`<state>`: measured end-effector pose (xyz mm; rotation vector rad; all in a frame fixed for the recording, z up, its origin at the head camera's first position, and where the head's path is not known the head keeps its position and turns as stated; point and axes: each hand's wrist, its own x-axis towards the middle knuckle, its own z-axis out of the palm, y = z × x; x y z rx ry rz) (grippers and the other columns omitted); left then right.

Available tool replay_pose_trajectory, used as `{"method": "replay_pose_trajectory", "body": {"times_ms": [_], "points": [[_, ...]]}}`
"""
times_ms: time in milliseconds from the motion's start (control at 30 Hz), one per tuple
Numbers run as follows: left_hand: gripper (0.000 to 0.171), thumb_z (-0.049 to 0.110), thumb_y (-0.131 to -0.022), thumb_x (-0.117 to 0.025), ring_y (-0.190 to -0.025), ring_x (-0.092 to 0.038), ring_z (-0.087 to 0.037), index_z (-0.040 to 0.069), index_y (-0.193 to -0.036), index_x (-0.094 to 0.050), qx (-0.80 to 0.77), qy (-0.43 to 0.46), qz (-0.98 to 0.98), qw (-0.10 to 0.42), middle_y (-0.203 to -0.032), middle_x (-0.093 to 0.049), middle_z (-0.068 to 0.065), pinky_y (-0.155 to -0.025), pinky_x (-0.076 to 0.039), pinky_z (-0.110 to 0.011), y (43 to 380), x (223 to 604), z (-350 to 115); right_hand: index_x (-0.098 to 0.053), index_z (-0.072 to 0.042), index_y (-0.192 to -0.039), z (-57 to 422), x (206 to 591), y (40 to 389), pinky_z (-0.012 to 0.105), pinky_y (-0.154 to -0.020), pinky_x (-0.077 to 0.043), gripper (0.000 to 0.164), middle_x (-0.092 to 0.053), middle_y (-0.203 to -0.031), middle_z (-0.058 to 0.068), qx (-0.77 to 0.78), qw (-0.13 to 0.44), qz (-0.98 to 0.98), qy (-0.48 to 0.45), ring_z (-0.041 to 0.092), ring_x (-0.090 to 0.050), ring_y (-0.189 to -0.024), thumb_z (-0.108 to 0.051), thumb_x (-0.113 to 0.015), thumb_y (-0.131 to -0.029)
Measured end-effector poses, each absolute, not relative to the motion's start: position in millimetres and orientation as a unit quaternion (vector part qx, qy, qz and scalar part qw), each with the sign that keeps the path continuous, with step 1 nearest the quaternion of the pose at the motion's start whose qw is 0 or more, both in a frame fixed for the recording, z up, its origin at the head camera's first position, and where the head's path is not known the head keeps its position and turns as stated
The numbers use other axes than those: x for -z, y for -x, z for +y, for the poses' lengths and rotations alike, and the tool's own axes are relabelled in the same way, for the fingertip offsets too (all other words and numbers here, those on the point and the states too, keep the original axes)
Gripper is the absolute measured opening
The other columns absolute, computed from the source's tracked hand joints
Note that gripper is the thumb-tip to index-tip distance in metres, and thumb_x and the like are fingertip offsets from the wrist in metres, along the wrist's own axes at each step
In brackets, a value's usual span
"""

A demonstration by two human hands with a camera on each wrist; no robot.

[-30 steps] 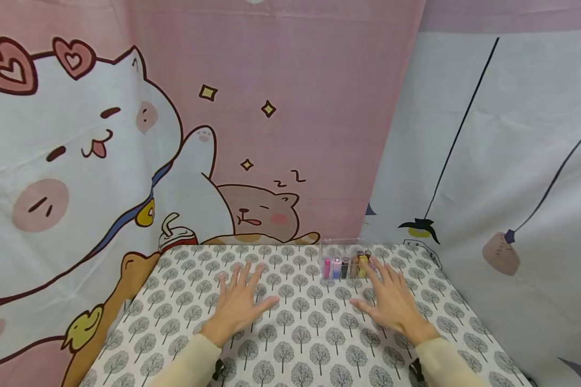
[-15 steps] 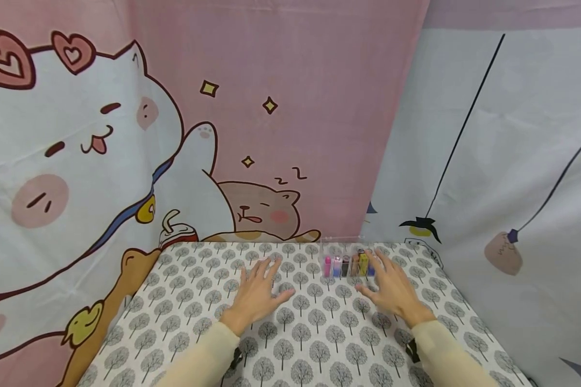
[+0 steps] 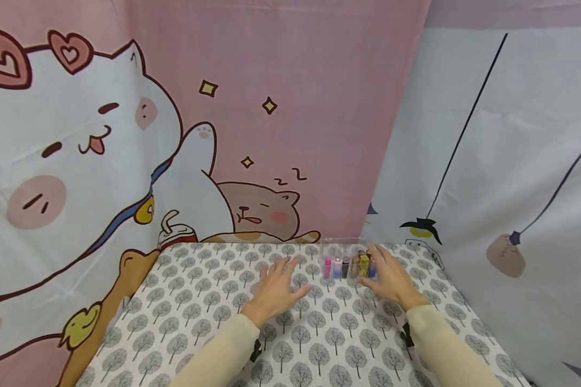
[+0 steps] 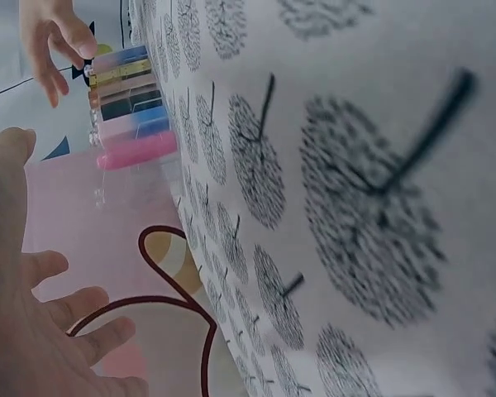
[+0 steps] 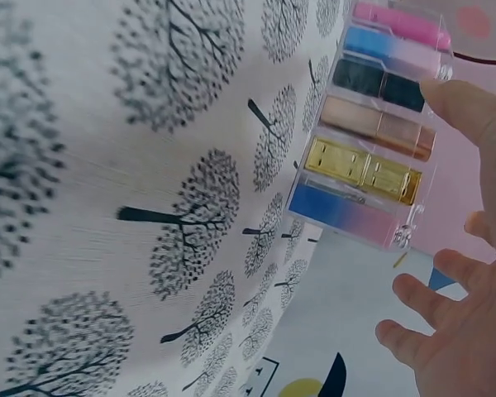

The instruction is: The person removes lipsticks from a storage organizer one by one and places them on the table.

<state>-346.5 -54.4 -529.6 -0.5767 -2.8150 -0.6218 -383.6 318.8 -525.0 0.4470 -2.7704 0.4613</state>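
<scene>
A clear case point(image 3: 333, 249) holds several lipstick tubes side by side near the far edge of the table. In the right wrist view a pink tube point(image 5: 401, 25), a black tube point(image 5: 379, 84), a copper tube point(image 5: 376, 126), a gold tube point(image 5: 364, 170) and a blue-to-pink tube point(image 5: 343, 215) show. My right hand point(image 3: 391, 277) hovers at the case's right end, fingers spread; whether it touches the case I cannot tell. Left of the case, my left hand point(image 3: 274, 287) is held over the cloth with fingers spread, gripping nothing.
A white cloth point(image 3: 198, 333) printed with grey trees covers the table. Behind it hangs a pink curtain point(image 3: 319, 107) with cartoon animals, and a pale curtain point(image 3: 552, 215) hangs along the right side.
My left hand has moved right and slightly forward, nearer the case. The right hand has shifted slightly forward and right, uncovering the rightmost tube. The case has stayed in place.
</scene>
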Motion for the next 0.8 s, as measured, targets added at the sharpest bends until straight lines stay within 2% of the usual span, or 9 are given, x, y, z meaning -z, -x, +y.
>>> {"method": "replay_pose_trajectory", "body": {"times_ms": [267, 467, 600, 800], "points": [[0.091, 0.077, -0.113, -0.055, -0.170, -0.048, -0.044, 0.025, -0.184, -0.035, 0.221, 0.204, -0.950, 0.084, -0.187, -0.044, -0.011, -0.145, -0.025, -0.078, 357, 532, -31, -0.026, -0.005, -0.184, 323, 522, 406, 0.088, -0.121, -0.050, 0.114, -0.027, -0.188, 0.034, -0.166, 0.124, -0.967, -0.152, 0.068, -0.046, -0.160, -0.037, -0.096, -0.099], [0.090, 0.075, -0.113, -0.057, -0.164, -0.055, -0.043, 0.023, -0.183, -0.036, 0.205, 0.211, -0.951, 0.095, -0.181, -0.051, -0.014, -0.143, -0.037, -0.072, 366, 529, -19, -0.020, -0.008, -0.186, 323, 515, 423, 0.090, -0.122, -0.048, 0.120, -0.019, -0.191, 0.032, -0.175, 0.092, -0.968, -0.153, 0.070, -0.038, -0.164, -0.034, -0.097, -0.098], [0.089, 0.075, -0.114, -0.057, -0.163, -0.057, -0.038, 0.024, -0.183, -0.035, 0.199, 0.216, -0.951, 0.097, -0.179, -0.054, -0.012, -0.142, -0.042, -0.066, 372, 528, -11, -0.020, -0.007, -0.186, 322, 513, 429, 0.090, -0.124, -0.045, 0.122, -0.018, -0.191, 0.032, -0.178, 0.074, -0.969, -0.151, 0.072, -0.036, -0.164, -0.033, -0.099, -0.097], [0.087, 0.070, -0.114, -0.061, -0.164, -0.056, -0.037, 0.023, -0.183, -0.037, 0.204, 0.214, -0.951, 0.089, -0.179, -0.055, -0.011, -0.140, -0.044, -0.068, 376, 529, -1, -0.021, -0.005, -0.185, 317, 514, 434, 0.088, -0.128, -0.043, 0.118, -0.019, -0.191, 0.031, -0.193, 0.058, -0.967, -0.154, 0.070, -0.039, -0.164, -0.027, -0.097, -0.098]]}}
